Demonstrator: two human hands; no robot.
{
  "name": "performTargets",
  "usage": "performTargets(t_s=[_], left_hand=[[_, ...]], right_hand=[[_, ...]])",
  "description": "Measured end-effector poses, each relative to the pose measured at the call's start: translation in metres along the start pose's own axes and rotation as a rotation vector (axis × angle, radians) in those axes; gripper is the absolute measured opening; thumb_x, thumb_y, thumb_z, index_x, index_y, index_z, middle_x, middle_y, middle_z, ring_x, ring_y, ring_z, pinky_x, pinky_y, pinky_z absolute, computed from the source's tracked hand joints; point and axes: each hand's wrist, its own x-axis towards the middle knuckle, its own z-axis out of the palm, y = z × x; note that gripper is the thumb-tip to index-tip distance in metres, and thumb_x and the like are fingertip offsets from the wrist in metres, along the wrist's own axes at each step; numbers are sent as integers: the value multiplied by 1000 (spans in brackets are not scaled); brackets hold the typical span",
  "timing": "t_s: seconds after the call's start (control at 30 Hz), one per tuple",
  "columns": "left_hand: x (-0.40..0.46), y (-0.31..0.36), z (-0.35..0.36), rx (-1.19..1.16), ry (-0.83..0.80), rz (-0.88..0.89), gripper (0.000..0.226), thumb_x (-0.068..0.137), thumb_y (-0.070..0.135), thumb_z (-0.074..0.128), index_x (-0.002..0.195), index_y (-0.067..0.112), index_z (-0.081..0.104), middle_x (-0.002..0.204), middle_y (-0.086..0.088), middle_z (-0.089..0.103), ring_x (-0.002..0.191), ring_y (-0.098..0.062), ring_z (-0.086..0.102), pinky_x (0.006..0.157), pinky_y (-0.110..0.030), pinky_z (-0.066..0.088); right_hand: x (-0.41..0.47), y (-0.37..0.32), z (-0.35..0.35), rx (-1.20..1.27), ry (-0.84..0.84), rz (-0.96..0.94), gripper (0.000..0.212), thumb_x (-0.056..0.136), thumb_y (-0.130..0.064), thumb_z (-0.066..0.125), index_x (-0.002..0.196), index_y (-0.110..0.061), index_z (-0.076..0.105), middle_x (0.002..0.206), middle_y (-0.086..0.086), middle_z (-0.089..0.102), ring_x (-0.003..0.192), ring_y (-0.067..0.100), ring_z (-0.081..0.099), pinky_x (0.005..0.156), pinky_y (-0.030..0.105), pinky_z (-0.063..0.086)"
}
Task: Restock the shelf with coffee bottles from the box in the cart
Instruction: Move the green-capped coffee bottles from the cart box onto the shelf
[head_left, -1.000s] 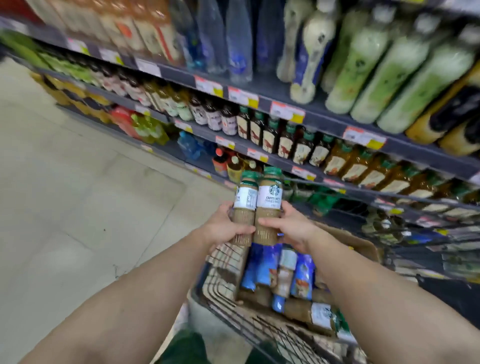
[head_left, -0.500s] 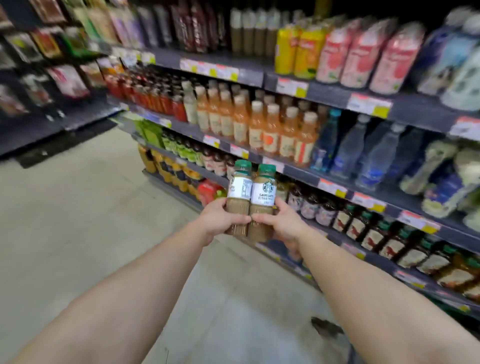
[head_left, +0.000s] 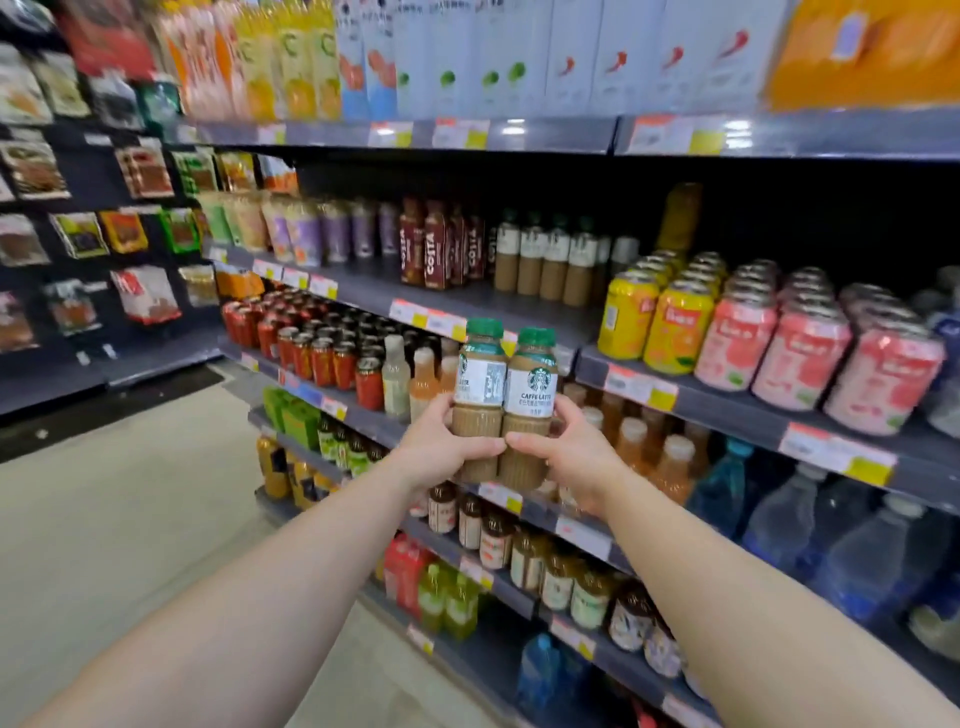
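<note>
With both arms out: left hand and right hand clasping two coffee bottles side by side, upright, long axes vertical, green caps up, before the shelf.

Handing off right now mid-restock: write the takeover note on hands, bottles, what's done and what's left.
Left hand: wrapped around the left coffee bottle, upright.
Right hand: wrapped around the right coffee bottle, upright; the two bottles are pressed side by side.
Both are held in the air in front of the shelves, not yet placed.
Matching bottles stand on the dark shelf above, with bare space in front of them.
Cart and box are out of view.
Left: set both bottles there, then fetch more.
</note>
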Motion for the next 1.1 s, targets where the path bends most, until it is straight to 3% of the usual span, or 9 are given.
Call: performTargets(t_s=[0.13,0.2,0.27,0.37,0.5,0.67,0.9,1.03,1.1], left_hand=[[76,29,-14,-34,42,69,67,71,10,83,127,21,48,115,-3,67,103,-19,66,88,-39,57],[113,43,-21,-46,58,114,74,65,19,88,128,23,49,115,-3,67,103,-20,67,88,-41,57],[145,53,-26,-35,75,144,81,60,29,90,128,25,48,115,-1,67,101,-18,68,88,-42,57],[183,59,-33,-34,82,210,69,67,22,87,124,26,47,114,1,65,101,-14,66,89,-38,56],[235,62,-48,-28,63,278,58,69,15,85,112,35,50,113,1,67,100,-13,66,88,-37,56],[293,59,-77,68,23,305,75,69,24,86,130,31,44,114,7,64,105,-11,61,91,-35,53],[363,58,-115,95,-76,349,71,67,21,87,126,31,47,113,10,65,104,-7,62,93,-32,52],[384,57,-131,72,-128,355,71,69,16,86,126,31,46,110,15,63,101,-1,61,85,-22,50],[392,54,-137,66,-138,359,73,69,16,86,126,32,45,110,16,64,100,0,61,82,-18,48]], right_hand=[[78,-34,-4,-59,24,-125,65,74,-6,78,131,-21,50,121,2,65,102,11,65,81,28,55],[113,-53,-7,-83,42,-188,64,75,-7,78,130,-21,51,120,0,66,99,6,64,79,23,54],[141,-70,-9,-102,92,-229,62,76,-9,78,130,-23,50,116,-7,65,100,3,62,83,26,53],[175,-79,-14,-171,207,-293,61,77,-12,77,128,-27,48,110,-16,60,98,1,58,85,23,48],[228,-77,-25,-250,396,-314,67,76,-12,78,134,-21,47,124,-4,60,113,14,57,93,31,49],[293,-57,-30,-442,559,-116,69,71,-25,82,131,-18,48,131,7,59,118,25,56,101,44,47],[368,-52,6,-432,558,-84,65,79,-25,77,136,-18,46,131,1,59,118,20,56,101,35,46],[399,-52,27,-398,619,-94,62,77,-21,78,131,-14,49,110,-7,58,98,11,56,86,25,47],[412,-51,33,-394,655,-95,59,73,-22,81,124,-12,53,113,-2,63,96,12,58,87,27,49]])
